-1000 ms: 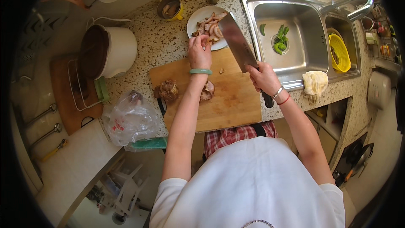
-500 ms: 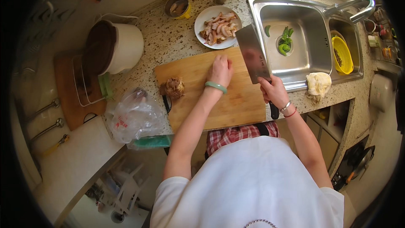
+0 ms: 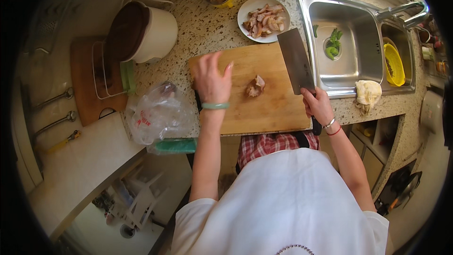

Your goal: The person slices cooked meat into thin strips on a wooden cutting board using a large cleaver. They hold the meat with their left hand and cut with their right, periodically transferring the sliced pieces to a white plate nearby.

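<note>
My left hand (image 3: pixel 212 78) is over the left part of the wooden cutting board (image 3: pixel 236 118), fingers spread. It covers the spot where a larger brown chunk of meat lay; whether it touches that chunk is hidden. A small piece of cooked meat (image 3: pixel 255 87) lies at the middle of the board, apart from both hands. My right hand (image 3: pixel 318 107) grips a cleaver (image 3: pixel 295 59) by its dark handle. The broad blade points away from me over the board's right edge. Just beyond the board stands a white plate (image 3: pixel 242 22) heaped with sliced meat (image 3: pixel 266 20).
To the right is a steel sink (image 3: pixel 347 78) with green peppers (image 3: pixel 333 47) and a yellow basket (image 3: pixel 395 66). A cloth (image 3: pixel 368 94) lies on its near edge. Left of the board are a clear plastic bag (image 3: pixel 158 113) and a cream pot (image 3: pixel 160 33). A yellow cup (image 3: pixel 230 3) stands behind.
My left hand has moved left off the board's middle and opened, exposing the small meat piece and covering the larger chunk. The cleaver stays in my right hand. The view has shifted slightly.
</note>
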`<state>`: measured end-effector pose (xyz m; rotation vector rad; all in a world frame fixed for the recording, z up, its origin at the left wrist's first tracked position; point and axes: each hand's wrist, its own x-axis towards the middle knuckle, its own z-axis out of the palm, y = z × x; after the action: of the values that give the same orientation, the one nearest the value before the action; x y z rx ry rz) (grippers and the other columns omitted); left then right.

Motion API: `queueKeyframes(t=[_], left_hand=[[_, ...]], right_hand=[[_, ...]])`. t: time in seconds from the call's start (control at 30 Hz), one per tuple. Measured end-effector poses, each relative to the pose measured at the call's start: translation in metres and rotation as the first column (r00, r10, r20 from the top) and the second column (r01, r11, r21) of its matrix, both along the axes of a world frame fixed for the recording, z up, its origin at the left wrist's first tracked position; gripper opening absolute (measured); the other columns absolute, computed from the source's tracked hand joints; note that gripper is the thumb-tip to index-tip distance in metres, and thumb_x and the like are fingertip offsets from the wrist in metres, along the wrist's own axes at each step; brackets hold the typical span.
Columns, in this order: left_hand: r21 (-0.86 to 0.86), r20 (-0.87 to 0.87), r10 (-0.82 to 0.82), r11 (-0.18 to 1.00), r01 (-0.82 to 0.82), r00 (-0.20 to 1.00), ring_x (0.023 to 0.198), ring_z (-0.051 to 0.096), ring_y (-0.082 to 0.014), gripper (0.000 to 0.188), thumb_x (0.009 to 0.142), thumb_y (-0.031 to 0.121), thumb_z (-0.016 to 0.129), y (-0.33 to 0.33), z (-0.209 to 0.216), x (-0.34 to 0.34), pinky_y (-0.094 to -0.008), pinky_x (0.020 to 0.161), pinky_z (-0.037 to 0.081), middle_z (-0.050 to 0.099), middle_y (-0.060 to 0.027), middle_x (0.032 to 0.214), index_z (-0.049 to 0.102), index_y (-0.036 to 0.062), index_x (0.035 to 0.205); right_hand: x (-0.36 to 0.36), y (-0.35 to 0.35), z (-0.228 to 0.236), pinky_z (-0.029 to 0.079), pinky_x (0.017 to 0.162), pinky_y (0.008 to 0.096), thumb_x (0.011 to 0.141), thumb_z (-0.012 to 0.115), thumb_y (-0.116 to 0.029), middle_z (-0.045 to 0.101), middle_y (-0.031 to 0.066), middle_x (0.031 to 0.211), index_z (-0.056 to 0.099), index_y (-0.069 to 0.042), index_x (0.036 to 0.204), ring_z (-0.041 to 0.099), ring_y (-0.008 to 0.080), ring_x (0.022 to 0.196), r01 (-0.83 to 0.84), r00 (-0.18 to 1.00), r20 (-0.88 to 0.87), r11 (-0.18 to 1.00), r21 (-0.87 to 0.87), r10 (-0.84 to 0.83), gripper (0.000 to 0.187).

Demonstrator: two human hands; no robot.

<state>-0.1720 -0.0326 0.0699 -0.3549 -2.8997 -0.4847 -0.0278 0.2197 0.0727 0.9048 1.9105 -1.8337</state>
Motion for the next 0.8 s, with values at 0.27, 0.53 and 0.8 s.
queueKeyframes(t=[0.27,0.53,0.8], left_hand=[[0.031,0.314,0.215,0.971,-0.236,0.925,0.117,0.048,-0.0425,0.063,0.073,0.029,0.080,-0.051,-0.031,0.033,-0.0503,0.098,0.043,0.041,-0.0150,0.131,0.050,0.0215,0.128],[0.254,0.168,-0.106,0.965,0.061,0.980,0.120,0.044,-0.0427,0.042,0.067,0.006,0.073,-0.059,-0.044,0.041,-0.0514,0.102,0.040,0.040,-0.0175,0.131,0.051,0.0127,0.102],[0.260,0.217,-0.277,0.941,0.218,0.936,0.129,0.039,-0.0358,0.039,0.066,0.013,0.082,-0.056,-0.054,0.071,-0.0497,0.103,0.038,0.045,-0.0107,0.130,0.056,0.0157,0.095]], right_hand=[[0.013,-0.027,0.000,0.043,0.047,0.0381,0.094,0.062,-0.019,0.052,0.0170,0.056,0.065,0.003,0.088,0.052,0.0214,0.046,-0.524,0.828,-0.047,0.802,0.286,0.558,0.024],[0.038,-0.033,-0.020,0.046,0.059,0.0476,0.090,0.064,-0.016,0.058,0.0273,0.071,0.065,0.002,0.085,0.058,0.0447,0.065,-0.580,0.740,-0.036,0.664,0.471,0.672,0.018],[0.053,-0.027,-0.012,0.042,0.050,0.0368,0.094,0.061,-0.016,0.053,0.0150,0.059,0.065,0.004,0.090,0.045,0.0229,0.049,-0.401,0.888,-0.102,0.865,0.302,0.448,0.021]])
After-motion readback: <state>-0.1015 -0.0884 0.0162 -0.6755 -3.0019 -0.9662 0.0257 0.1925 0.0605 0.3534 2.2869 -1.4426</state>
